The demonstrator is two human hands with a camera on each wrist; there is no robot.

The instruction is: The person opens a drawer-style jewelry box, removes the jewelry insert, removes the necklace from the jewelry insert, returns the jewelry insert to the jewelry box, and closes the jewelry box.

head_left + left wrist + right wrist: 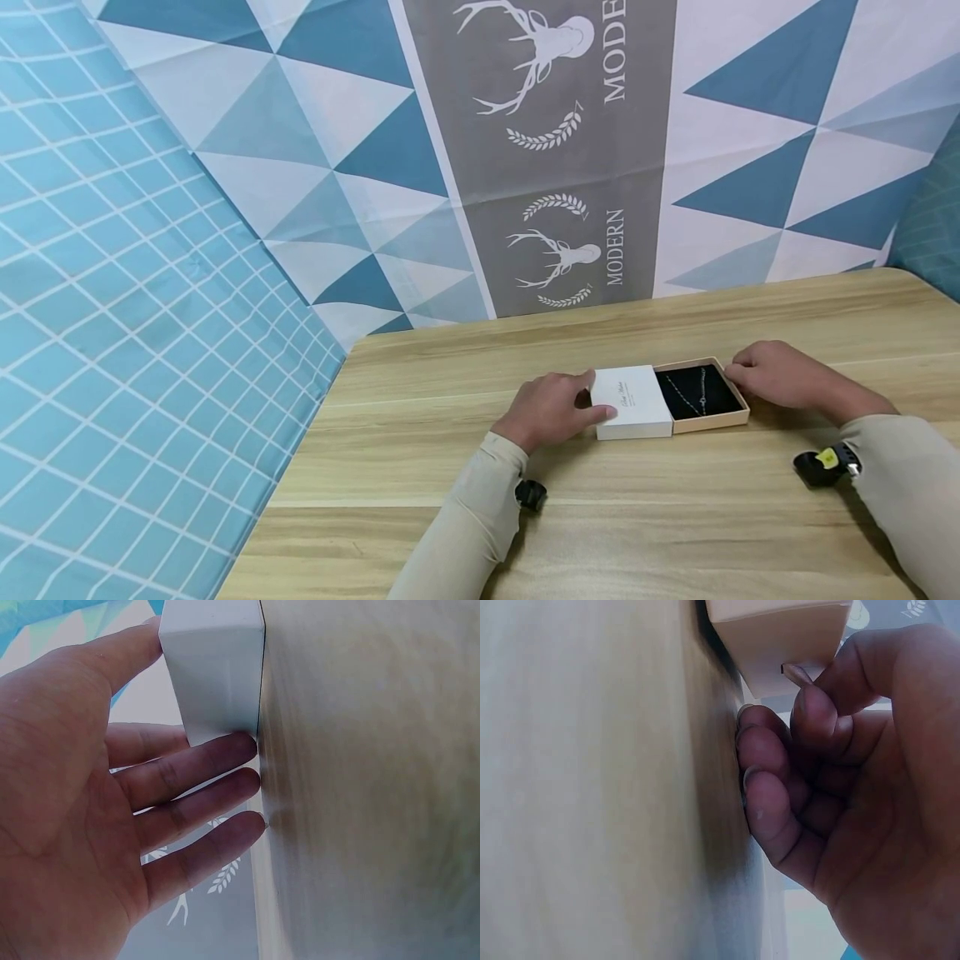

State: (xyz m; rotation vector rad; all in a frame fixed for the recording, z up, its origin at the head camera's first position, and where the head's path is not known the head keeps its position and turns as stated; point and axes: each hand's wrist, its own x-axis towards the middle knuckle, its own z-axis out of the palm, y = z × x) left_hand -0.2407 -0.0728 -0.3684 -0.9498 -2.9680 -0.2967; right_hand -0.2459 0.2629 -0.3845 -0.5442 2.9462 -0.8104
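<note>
A white box sleeve [634, 402] with small printed lettering lies on the wooden table. Out of its right side extends a tan drawer [711, 423] with a black lining [688, 406]. On the lining rests a thin silver-coloured chain necklace [702, 392]. My left hand [551, 408] holds the sleeve's left end between thumb and forefinger, while its other fingers [202, 844] extend below the box end in the left wrist view. At the drawer's right end, my right hand [780, 375] pinches a small ribbon pull tab [796, 674], its remaining fingers curled near the tabletop.
The wooden table [420, 467] reaches back to a hanging cloth [420, 275] with triangles and deer prints. A blue gridded cloth [150, 292] borders the left side. Black wrist devices [825, 467] sit at both cuffs.
</note>
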